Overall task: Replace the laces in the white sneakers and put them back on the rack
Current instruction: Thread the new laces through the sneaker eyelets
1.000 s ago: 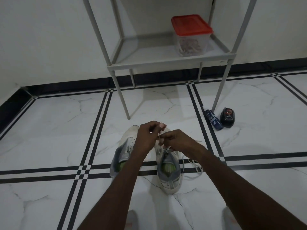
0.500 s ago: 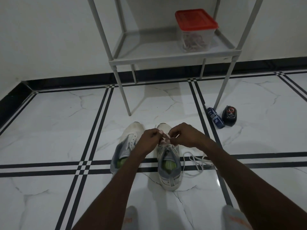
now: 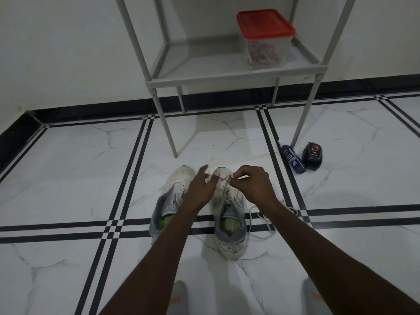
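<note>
Two white sneakers with green insoles stand side by side on the floor, toes pointing away. The left sneaker (image 3: 169,198) has bare eyelets. Over the front of the right sneaker (image 3: 229,221), my right hand (image 3: 252,185) pinches a white lace (image 3: 223,178) that runs taut toward my left hand (image 3: 201,189). My left hand's fingers are partly spread, with the lace at their tips. A loose white lace (image 3: 261,221) trails on the floor to the right of that shoe. The grey rack (image 3: 227,76) stands behind them.
A clear container with a red lid (image 3: 264,37) sits on the rack's low shelf. A blue bottle (image 3: 293,161) and a black bottle (image 3: 312,155) lie on the floor by the rack's right leg. Feet in grey socks (image 3: 179,298) show at the bottom edge.
My hands have drawn slightly apart above the right sneaker, stretching the lace between them. My left hand's fingers have opened out. The view has shifted a little.
</note>
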Tool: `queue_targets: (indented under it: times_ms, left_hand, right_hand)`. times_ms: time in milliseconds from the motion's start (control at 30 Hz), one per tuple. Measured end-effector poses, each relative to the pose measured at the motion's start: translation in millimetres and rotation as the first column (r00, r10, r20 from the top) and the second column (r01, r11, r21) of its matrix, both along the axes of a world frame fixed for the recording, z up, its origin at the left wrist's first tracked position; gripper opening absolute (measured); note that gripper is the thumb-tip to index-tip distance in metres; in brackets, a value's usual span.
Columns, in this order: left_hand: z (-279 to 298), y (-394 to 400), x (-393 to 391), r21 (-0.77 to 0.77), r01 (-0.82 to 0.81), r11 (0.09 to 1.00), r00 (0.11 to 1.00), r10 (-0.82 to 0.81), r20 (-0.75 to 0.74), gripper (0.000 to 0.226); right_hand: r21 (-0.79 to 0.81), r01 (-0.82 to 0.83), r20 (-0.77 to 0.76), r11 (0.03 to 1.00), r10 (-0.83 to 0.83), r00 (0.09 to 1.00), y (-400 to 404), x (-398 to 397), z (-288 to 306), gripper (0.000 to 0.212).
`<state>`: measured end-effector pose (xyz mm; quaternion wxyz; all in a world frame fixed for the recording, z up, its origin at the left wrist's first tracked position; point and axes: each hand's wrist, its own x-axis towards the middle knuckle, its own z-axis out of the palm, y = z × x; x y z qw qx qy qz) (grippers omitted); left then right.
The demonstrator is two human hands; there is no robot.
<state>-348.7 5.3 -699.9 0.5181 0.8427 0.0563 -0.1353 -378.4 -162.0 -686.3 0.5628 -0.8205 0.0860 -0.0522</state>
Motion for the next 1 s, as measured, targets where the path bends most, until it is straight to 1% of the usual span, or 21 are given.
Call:
queue_targets:
  times_ms: [133,200,267,300,367,400,433,467,533,600,667,733,767,833,867,900,933,967,1000]
  left_hand:
    - [2.5,10.8,4.5,0.175,-0.115,0.978,0.991,0.102,0.085,0.067]
    - [-0.3,13.5,2.6,0.199,-0.147,0.969,0.984,0.123,0.129,0.067]
    - [-1.8,12.4,-2.6,0.219,-0.212,0.952,0.971,0.179,0.16,0.065]
    - [-1.3,10.6,-6.3,0.232,-0.235,0.944,0.965,0.198,0.174,0.061]
    - [0.4,6.0,-12.6,0.266,-0.245,0.932,0.962,0.199,0.189,0.047]
    - [0.4,1.8,-15.2,0.267,-0.229,0.936,0.968,0.191,0.162,0.038]
    - [0.5,-2.3,-17.7,0.24,-0.205,0.949,0.976,0.18,0.125,0.035]
    - [-1.5,-6.2,-18.3,0.176,-0.179,0.968,0.983,0.17,0.069,0.041]
    - [-2.9,-14.3,-19.1,-0.008,-0.176,0.984,0.981,0.175,-0.083,0.05]
    - [-0.8,-18.9,-20.0,-0.165,-0.233,0.959,0.957,0.195,-0.214,0.04]
    - [1.1,-18.6,-20.3,-0.279,-0.299,0.913,0.939,0.23,-0.256,0.023]
    - [0.2,-14.9,-19.4,-0.309,-0.347,0.885,0.933,0.291,-0.213,0.015]
    - [-3.1,-12.6,-19.2,-0.298,-0.388,0.872,0.919,0.342,-0.196,0.017]
    - [-11.3,-5.8,-18.4,-0.28,-0.521,0.806,0.853,0.477,-0.213,0.027]
    - [-15.5,-2.0,-19.1,-0.291,-0.588,0.755,0.808,0.53,-0.258,0.031]
    - [-17.8,-0.1,-22.1,-0.325,-0.634,0.702,0.773,0.557,-0.304,0.03]
    - [-20.2,2.0,-25.3,-0.338,-0.648,0.683,0.761,0.561,-0.324,0.027]
    - [-23.2,2.3,-28.9,-0.332,-0.64,0.693,0.767,0.548,-0.334,0.028]
    - [-27.8,0.8,-31.7,-0.318,-0.618,0.719,0.782,0.524,-0.337,0.033]
  right_hand:
    - [0.147,-0.001,-0.04,0.989,0.007,0.999,-2.7,-0.5,-6.2,0.013]
    - [0.217,0.0,-0.052,0.976,0.012,0.999,0.0,-0.9,-7.2,0.014]
    - [0.282,0.011,-0.076,0.959,0.011,0.997,3.3,-1.6,-6.5,0.015]
    - [0.309,0.014,-0.087,0.951,0.014,0.996,5.4,-2.2,-5.8,0.016]
    - [0.336,0.021,-0.106,0.942,0.016,0.994,8.7,-2.6,-5.0,0.017]
    - [0.342,0.026,-0.115,0.939,0.014,0.993,9.5,-2.4,-5.3,0.017]
    - [0.35,0.032,-0.124,0.936,0.012,0.992,10.1,-1.8,-5.9,0.017]
    - [0.362,0.04,-0.134,0.931,0.01,0.991,10.7,-1.1,-6.4,0.017]
    - [0.38,0.049,-0.15,0.924,0.009,0.989,11.3,-0.3,-6.9,0.021]
    - [0.388,0.051,-0.168,0.92,0.016,0.986,10.6,-0.4,-5.0,0.024]
    - [0.374,0.043,-0.184,0.926,0.029,0.982,9.8,-1.6,-2.5,0.026]
    - [0.334,0.036,-0.214,0.942,0.039,0.976,6.5,-2.8,-3.6,0.026]
    - [0.303,0.038,-0.244,0.952,0.038,0.969,3.0,-3.8,-6.6,0.024]
    - [0.214,0.092,-0.321,0.973,-0.019,0.947,-6.9,-8.0,-15.3,0.021]
    - [0.181,0.153,-0.362,0.971,-0.079,0.929,-12.6,-11.6,-20.7,0.019]
    - [0.187,0.221,-0.393,0.957,-0.133,0.91,-18.3,-16.5,-25.2,0.016]
    - [0.236,0.275,-0.416,0.932,-0.159,0.895,-21.6,-21.5,-29.4,0.014]
    - [0.297,0.302,-0.435,0.906,-0.153,0.887,-22.4,-26.5,-31.7,0.013]
    - [0.35,0.304,-0.446,0.886,-0.128,0.886,-21.1,-30.0,-33.0,0.013]
